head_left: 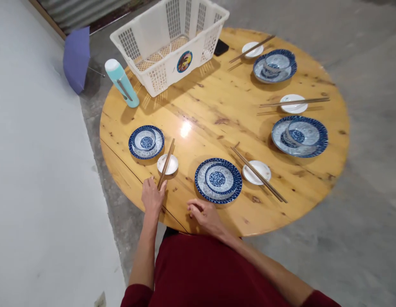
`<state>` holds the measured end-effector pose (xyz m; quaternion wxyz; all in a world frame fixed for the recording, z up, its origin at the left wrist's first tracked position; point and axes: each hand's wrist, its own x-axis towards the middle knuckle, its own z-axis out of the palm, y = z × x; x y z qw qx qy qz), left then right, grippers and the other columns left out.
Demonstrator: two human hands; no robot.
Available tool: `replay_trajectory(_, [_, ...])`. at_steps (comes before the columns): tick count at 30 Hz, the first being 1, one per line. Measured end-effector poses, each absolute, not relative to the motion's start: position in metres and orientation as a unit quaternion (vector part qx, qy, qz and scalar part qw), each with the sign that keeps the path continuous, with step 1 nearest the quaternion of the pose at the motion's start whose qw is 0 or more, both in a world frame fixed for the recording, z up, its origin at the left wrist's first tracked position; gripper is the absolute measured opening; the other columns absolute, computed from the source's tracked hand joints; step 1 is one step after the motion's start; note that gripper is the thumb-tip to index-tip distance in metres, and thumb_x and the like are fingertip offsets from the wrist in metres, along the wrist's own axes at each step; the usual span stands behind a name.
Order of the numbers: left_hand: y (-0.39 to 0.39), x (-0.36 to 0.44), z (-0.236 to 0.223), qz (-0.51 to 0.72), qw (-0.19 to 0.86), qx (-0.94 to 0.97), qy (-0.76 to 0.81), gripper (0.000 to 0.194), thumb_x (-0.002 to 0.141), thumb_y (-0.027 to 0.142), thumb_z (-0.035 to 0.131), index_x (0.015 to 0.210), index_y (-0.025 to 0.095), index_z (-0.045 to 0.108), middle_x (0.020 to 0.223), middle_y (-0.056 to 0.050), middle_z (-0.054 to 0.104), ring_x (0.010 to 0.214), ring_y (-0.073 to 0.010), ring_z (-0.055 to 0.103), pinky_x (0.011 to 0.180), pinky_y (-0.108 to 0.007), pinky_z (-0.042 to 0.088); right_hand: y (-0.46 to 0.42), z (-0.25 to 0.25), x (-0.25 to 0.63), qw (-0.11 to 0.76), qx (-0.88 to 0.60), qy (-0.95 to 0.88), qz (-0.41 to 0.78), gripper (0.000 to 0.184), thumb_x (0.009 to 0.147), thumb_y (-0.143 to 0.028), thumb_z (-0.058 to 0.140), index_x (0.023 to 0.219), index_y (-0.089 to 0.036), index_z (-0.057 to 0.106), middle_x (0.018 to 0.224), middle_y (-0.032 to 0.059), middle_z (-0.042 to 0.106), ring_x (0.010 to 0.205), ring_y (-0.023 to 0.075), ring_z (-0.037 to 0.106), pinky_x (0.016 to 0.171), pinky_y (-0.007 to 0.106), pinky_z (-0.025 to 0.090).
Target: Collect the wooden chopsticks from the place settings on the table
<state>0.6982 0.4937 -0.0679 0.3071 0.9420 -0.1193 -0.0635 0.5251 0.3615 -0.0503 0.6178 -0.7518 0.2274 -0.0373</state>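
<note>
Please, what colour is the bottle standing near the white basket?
The bottle is light turquoise with a white cap, seen best in the head view.

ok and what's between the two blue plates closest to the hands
Between the left plate and the front plate sits a small white dish with chopsticks resting across it, as the head view shows.

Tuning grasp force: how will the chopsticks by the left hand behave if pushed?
The chopsticks look thin and straight, so probably light and stiff. Lying across the small white dish, they may pivot or slide on it under a sideways push. They seem to be two separate sticks, so they could splay apart.
</note>
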Motion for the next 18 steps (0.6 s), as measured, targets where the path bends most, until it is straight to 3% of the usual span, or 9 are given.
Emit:
replay_trajectory(5, [0.487, 0.708, -0.071, -0.125, 0.266, 0.946, -0.138, 0.035, 0.08, 0.046, 0.068, 0.1, 0.018, 0.059, 0.108, -0.017, 0.062, 0.11, -0.0343, 0.057, 0.094, -0.04, 0.04, 0.377, -0.065, 0.53, 0.577, -0.788, 0.214, 0.014, 0.026, 0.086, -0.026, 0.047, 0.095, -0.023, 0.072, 0.089, 0.0045, 0.075, 0.083, 0.0217, 0.069, 0.074, 0.03, 0.05])
replay_trajectory(9, [0.479, 0.728, -0.067, -0.191, 0.247, 0.935, -0.165, 0.036, 0.082, 0.051, 0.062, 0.096, 0.018, 0.059, 0.102, -0.018, 0.067, 0.103, -0.0339, 0.063, 0.088, -0.039, 0.043, 0.388, -0.067, 0.553, 0.538, -0.806, 0.247, 0.006, 0.029, 0.086, -0.023, 0.046, 0.099, -0.018, 0.072, 0.09, 0.0055, 0.075, 0.081, 0.0197, 0.068, 0.073, 0.028, 0.048])
replay_trajectory(15, [0.468, 0.761, -0.076, -0.243, 0.141, 0.929, -0.242, 0.037, 0.093, 0.04, 0.04, 0.105, 0.013, 0.061, 0.107, -0.023, 0.07, 0.102, -0.0353, 0.066, 0.082, -0.04, 0.046, 0.391, -0.063, 0.561, 0.452, -0.837, 0.274, -0.143, 0.026, 0.089, -0.021, 0.047, 0.101, -0.017, 0.07, 0.091, 0.0064, 0.073, 0.081, 0.0178, 0.067, 0.075, 0.027, 0.048])
replay_trajectory(18, [0.469, 0.767, -0.088, -0.261, 0.175, 0.905, -0.288, 0.032, 0.093, 0.034, 0.039, 0.091, 0.016, 0.064, 0.088, -0.014, 0.073, 0.086, -0.0294, 0.068, 0.071, -0.035, 0.047, 0.357, -0.061, 0.539, 0.339, -0.827, 0.379, -0.24, 0.027, 0.093, -0.024, 0.044, 0.104, -0.018, 0.069, 0.095, 0.0079, 0.072, 0.088, 0.0189, 0.066, 0.08, 0.028, 0.048])
